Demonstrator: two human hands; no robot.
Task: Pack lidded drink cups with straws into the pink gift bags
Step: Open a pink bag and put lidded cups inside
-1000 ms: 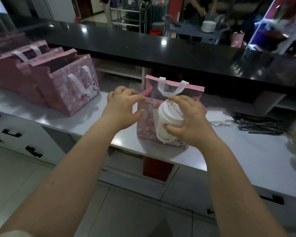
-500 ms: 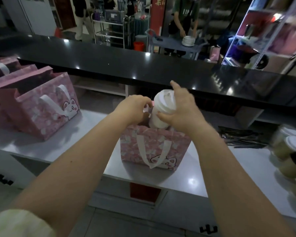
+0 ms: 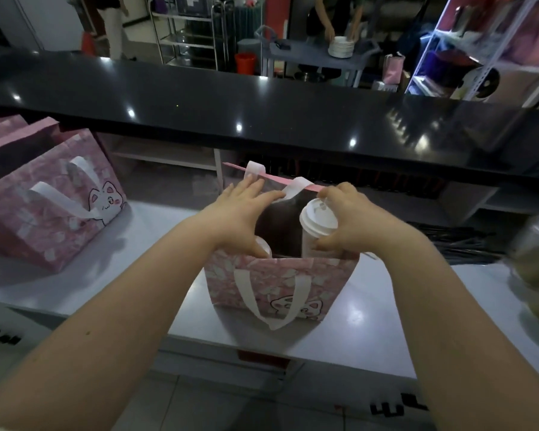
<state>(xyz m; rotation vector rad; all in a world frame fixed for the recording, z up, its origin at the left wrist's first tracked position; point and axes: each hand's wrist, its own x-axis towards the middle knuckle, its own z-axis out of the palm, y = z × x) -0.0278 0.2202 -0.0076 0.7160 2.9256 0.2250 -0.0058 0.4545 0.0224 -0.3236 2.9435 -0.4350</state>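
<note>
Down goes the white cup, lower into the pink bag than before, and the left hand has opened out flat.
The bag stands on the white counter. The right hand is wrapped round the cup at the right end of the bag. The left hand's straight fingers reach to the bag's far side, and a second cup peeks out under that hand. More bags stand to the left, and black straws lie to the right.
</note>
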